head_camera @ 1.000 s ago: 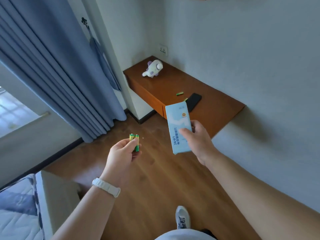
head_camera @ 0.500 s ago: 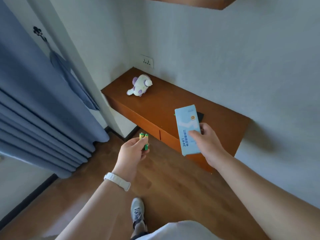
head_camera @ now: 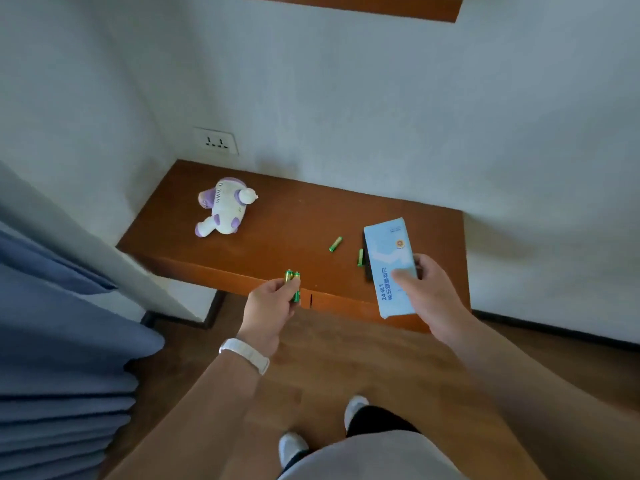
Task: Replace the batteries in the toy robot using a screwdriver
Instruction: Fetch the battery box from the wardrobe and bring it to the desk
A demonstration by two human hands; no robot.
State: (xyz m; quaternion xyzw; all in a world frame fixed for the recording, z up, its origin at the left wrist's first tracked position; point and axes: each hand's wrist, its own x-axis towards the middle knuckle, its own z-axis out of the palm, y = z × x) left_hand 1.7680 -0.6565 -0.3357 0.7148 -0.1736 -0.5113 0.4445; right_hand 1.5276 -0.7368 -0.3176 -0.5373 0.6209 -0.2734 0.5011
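Note:
A white and purple toy robot (head_camera: 223, 207) lies on its side at the back left of the brown wall-mounted desk (head_camera: 294, 220). My left hand (head_camera: 272, 304) pinches two green batteries (head_camera: 293, 282) just in front of the desk's front edge. My right hand (head_camera: 427, 292) grips a light blue box (head_camera: 389, 261) with printed text, held over the desk's right part. Two loose green batteries (head_camera: 335, 244) (head_camera: 360, 257) lie on the desk near the box. No screwdriver is visible.
A dark flat object (head_camera: 366, 268) lies mostly hidden under the box. A wall socket (head_camera: 216, 141) sits above the desk's left corner. Blue curtains (head_camera: 59, 341) hang at the left. A wooden shelf (head_camera: 363, 5) runs overhead. My shoes (head_camera: 292, 446) stand on the wood floor.
I have come closer to the desk and the view has tilted down onto it. Both hands, with the batteries and the box, now reach the desk's front edge.

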